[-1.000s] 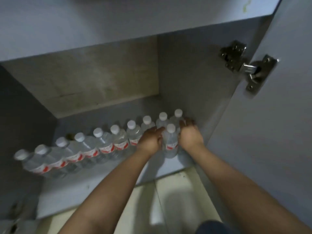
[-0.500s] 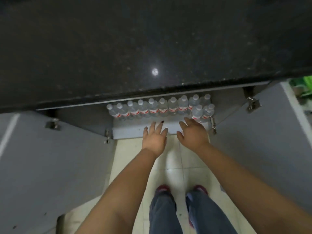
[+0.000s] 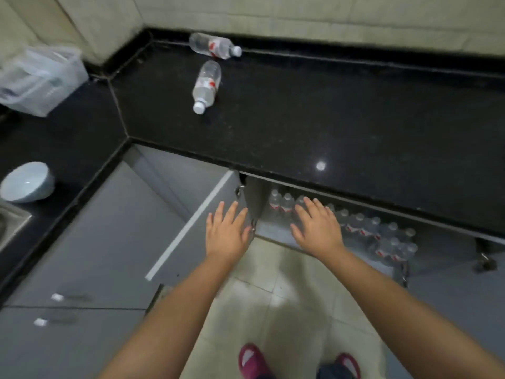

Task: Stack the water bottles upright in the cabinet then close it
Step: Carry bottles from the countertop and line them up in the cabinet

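Under the black countertop (image 3: pixel 314 119) the cabinet (image 3: pixel 273 231) stands with both doors swung out. A row of clear water bottles (image 3: pixel 358 225) with white caps and red labels stands upright inside, and a few more (image 3: pixel 393 248) stand in front of the row at the right. Two bottles lie flat on the counter: one (image 3: pixel 207 86) near the middle, one (image 3: pixel 214 46) against the back wall. My left hand (image 3: pixel 226 232) and my right hand (image 3: pixel 318 228) hover in front of the cabinet with fingers spread, holding nothing.
The left cabinet door (image 3: pixel 188 228) juts out beside my left hand; the right door (image 3: pixel 451 291) stands out at the right. A pale bowl (image 3: pixel 27 181) sits on the counter by a sink corner (image 3: pixel 11 225), and a clear plastic container (image 3: pixel 41 77) stands in the far left corner.
My hands let go of the front bottle and drew back out of the cabinet, fingers spread. My view rose from inside the cabinet to above the counter, revealing two bottles lying there.
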Demonstrator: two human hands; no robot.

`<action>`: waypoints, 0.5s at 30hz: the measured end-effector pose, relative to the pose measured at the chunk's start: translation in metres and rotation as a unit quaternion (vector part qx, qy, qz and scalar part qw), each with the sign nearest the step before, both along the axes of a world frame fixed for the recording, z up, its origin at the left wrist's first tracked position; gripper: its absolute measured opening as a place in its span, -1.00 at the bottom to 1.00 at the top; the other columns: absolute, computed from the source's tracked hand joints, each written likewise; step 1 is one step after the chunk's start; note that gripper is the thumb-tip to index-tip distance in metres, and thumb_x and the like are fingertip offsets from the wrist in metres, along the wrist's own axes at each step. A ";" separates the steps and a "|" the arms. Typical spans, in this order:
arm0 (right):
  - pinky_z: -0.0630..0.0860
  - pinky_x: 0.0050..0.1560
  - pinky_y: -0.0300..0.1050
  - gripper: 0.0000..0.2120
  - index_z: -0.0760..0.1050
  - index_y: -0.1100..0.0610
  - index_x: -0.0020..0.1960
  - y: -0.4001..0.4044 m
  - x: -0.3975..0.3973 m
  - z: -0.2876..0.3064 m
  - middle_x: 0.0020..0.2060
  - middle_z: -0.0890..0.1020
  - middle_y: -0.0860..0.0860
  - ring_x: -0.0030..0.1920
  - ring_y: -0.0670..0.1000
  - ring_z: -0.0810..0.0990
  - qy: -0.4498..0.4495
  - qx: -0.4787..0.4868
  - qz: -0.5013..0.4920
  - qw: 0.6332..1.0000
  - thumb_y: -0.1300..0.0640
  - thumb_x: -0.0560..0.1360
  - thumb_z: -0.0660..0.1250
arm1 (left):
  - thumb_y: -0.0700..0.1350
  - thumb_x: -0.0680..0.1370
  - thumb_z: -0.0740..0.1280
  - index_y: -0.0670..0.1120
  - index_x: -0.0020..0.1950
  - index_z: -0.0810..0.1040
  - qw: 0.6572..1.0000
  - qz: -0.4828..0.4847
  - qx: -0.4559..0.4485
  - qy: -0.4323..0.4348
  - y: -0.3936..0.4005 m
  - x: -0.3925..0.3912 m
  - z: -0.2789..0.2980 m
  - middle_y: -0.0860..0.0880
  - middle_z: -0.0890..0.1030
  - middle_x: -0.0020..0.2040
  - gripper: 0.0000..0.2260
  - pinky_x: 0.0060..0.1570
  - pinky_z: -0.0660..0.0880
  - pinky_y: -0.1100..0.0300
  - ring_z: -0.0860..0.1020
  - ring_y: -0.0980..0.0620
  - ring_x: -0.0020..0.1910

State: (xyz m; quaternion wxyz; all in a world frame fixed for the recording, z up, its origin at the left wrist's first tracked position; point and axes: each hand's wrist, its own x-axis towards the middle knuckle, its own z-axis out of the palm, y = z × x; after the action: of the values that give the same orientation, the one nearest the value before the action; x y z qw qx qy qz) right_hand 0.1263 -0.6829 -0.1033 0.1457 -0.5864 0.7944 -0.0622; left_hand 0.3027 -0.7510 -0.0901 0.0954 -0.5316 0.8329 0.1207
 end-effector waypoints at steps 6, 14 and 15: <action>0.06 0.52 0.04 -0.49 0.18 0.12 0.48 -0.075 0.035 0.044 0.53 0.14 0.09 0.53 0.08 0.08 0.032 -0.029 -0.002 0.999 -0.02 0.58 0.12 | 0.02 0.63 0.09 0.03 0.52 0.12 0.995 0.075 -0.050 0.034 -0.067 0.063 0.039 0.02 0.05 0.58 -0.54 0.53 -0.07 -0.05 -0.08 -0.08 0.57; 0.18 0.47 0.06 -0.52 0.25 0.18 0.44 -0.205 -0.010 0.082 0.48 0.26 0.14 0.49 0.14 0.19 0.061 -0.078 -0.045 0.994 0.03 0.57 0.17 | 0.04 0.61 0.14 0.04 0.53 0.09 0.987 0.110 -0.079 0.086 -0.182 0.049 0.060 0.02 0.04 0.58 -0.50 0.53 -0.03 -0.07 -0.09 -0.09 0.57; 0.19 0.46 0.06 -0.52 0.26 0.18 0.44 -0.231 -0.018 0.084 0.48 0.26 0.14 0.49 0.14 0.19 0.065 -0.082 -0.041 0.994 0.03 0.57 0.17 | 0.04 0.61 0.14 0.04 0.53 0.10 0.986 0.109 -0.083 0.090 -0.199 0.041 0.060 0.02 0.04 0.58 -0.50 0.52 -0.02 -0.07 -0.09 -0.09 0.57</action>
State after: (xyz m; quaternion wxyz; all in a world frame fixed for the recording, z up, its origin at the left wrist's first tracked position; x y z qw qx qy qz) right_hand 0.1080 -0.9142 -0.0189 0.0426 -0.5663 0.8175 -0.0954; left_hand 0.3441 -0.9502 -0.0299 -0.0379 -0.6125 0.7821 0.1083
